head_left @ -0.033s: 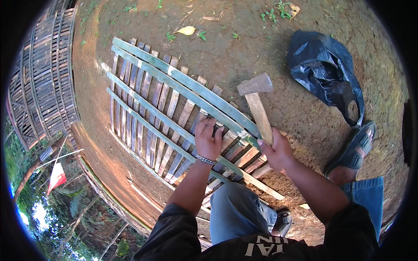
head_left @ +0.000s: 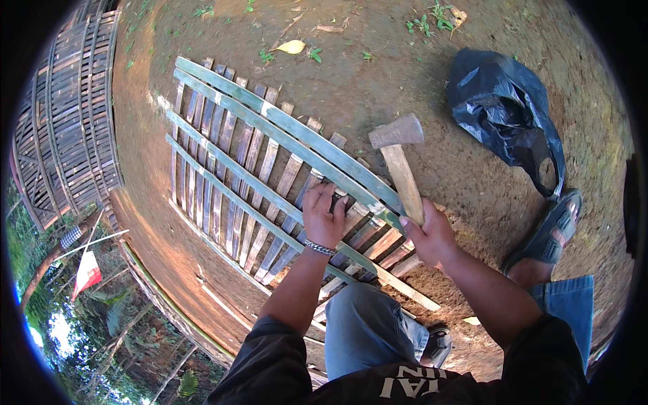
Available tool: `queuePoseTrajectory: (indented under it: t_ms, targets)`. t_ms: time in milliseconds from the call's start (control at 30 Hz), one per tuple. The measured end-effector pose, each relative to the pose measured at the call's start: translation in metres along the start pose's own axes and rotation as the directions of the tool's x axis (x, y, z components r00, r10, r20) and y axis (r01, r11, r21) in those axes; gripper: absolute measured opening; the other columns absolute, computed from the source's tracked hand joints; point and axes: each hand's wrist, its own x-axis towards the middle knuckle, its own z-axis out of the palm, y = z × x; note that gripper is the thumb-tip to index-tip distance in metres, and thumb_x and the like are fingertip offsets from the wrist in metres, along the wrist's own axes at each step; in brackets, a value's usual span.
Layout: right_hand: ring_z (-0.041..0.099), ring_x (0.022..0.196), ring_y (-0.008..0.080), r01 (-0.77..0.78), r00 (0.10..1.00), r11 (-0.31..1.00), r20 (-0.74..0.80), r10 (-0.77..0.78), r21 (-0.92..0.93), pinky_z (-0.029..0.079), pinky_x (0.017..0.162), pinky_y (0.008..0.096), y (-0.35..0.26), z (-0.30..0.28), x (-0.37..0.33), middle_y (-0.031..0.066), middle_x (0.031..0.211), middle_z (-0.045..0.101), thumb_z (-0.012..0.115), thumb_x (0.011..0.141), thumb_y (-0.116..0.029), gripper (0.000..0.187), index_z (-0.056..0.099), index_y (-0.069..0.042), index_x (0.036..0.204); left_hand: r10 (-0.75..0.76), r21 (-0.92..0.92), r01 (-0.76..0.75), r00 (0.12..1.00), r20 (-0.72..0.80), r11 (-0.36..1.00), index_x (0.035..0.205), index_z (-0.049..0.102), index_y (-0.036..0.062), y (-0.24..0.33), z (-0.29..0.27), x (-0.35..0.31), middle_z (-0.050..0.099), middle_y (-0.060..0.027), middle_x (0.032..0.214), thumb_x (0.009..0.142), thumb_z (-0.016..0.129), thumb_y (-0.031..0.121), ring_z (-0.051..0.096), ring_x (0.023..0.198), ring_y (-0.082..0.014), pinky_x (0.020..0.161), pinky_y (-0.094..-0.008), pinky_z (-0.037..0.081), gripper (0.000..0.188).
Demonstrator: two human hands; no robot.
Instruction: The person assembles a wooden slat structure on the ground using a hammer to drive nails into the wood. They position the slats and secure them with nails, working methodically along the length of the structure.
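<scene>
An axe [head_left: 398,152] with a worn metal head and a pale wooden handle stands in my right hand [head_left: 433,235], fingers wrapped round the handle's lower end. Below it lies a bamboo lattice panel [head_left: 260,197], long greenish strips crossing many short slats. My left hand [head_left: 324,214] rests over the panel beside the second long strip [head_left: 287,145], fingers curled and thumb bent inward. Something dark shows between thumb and fingers; what it is I cannot make out. The axe head is raised away from the strips, over bare soil beyond the panel.
A black plastic bag [head_left: 503,101] lies on the soil at the right, near my sandalled foot [head_left: 555,226]. My bent knee [head_left: 368,320] is close to the panel's near edge. A slatted bamboo structure [head_left: 67,108] stands at the far left, above greenery and a red-and-white flag [head_left: 88,275].
</scene>
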Motion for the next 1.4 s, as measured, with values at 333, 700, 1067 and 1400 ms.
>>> queuePoseTrajectory:
  t_ms: [333, 700, 1067, 1400]
  targets:
    - [0.072, 0.097, 0.0405, -0.025, 0.999, 0.997, 0.04, 0.028, -0.074, 0.055, 0.084, 0.0465, -0.006, -0.019, -0.001, 0.0255, 0.103, 0.071, 0.066, 0.1, -0.024, 0.051, 0.048, -0.001, 0.142, -0.002, 0.044, 0.007, 0.994, -0.107, 0.999, 0.124, 0.062, 0.0, 0.004, 0.014, -0.008, 0.059, -0.0183, 0.111, 0.083, 0.073, 0.003, 0.056, 0.105, -0.0398, 0.094, -0.048, 0.045, 0.042]
    - [0.074, 0.081, 0.0278, 0.259, 0.964, 0.81, 0.089, -0.251, -0.527, 0.058, 0.075, 0.0391, -0.013, -0.059, -0.021, 0.0241, 0.105, 0.072, 0.063, 0.099, -0.018, 0.069, 0.032, -0.007, 0.159, -0.022, -0.027, 0.02, 0.996, -0.083, 0.999, 0.126, 0.062, 0.0025, -0.001, 0.009, -0.013, 0.056, -0.0157, 0.114, 0.085, 0.072, 0.006, 0.054, 0.107, -0.0362, 0.095, -0.0474, 0.042, 0.043]
    - [0.071, 0.103, 0.0341, 0.239, 0.966, 0.869, 0.015, -0.258, -0.434, 0.055, 0.091, 0.0393, -0.024, -0.039, -0.023, 0.025, 0.126, 0.067, 0.058, 0.099, -0.012, 0.071, 0.027, -0.009, 0.164, -0.026, -0.05, 0.021, 0.996, -0.091, 0.999, 0.127, 0.062, 0.003, -0.005, 0.013, -0.016, 0.057, -0.015, 0.117, 0.084, 0.073, 0.007, 0.054, 0.111, -0.0344, 0.098, -0.0473, 0.042, 0.044]
    - [0.06, 0.126, 0.0404, 0.183, 0.95, 0.808, -0.109, -0.291, -0.559, 0.045, 0.109, 0.0443, -0.02, -0.064, -0.016, 0.0297, 0.14, 0.056, 0.069, 0.087, -0.004, 0.079, 0.033, 0.004, 0.156, -0.023, -0.039, 0.019, 0.993, -0.113, 0.999, 0.127, 0.062, 0.0032, -0.007, 0.017, -0.018, 0.057, -0.0143, 0.117, 0.084, 0.074, 0.008, 0.054, 0.111, -0.0336, 0.099, -0.047, 0.042, 0.044]
